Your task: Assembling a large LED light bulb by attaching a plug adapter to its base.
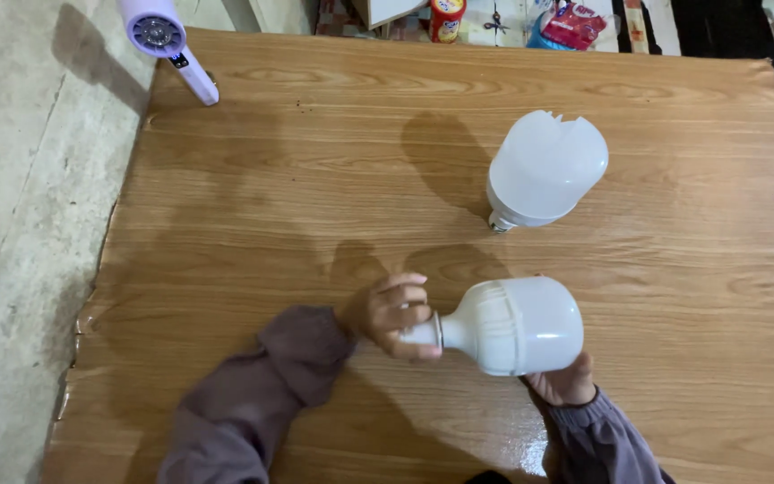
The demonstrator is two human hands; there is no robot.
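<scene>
I hold a large white bulb [517, 324] sideways above the wooden table [315, 179]. My left hand [394, 315] pinches its narrow screw base at the left end. My right hand [564, 380] supports the wide dome from underneath, mostly hidden behind it. A second large white bulb [544, 168] lies on the table farther back, its dome chipped open along the top edge and its screw base pointing toward me.
A lilac hair dryer [170, 43] rests at the table's far left corner. Packets, a tub and scissors lie on the floor beyond the far edge [494, 20]. Bare concrete floor [20, 224] runs along the left side.
</scene>
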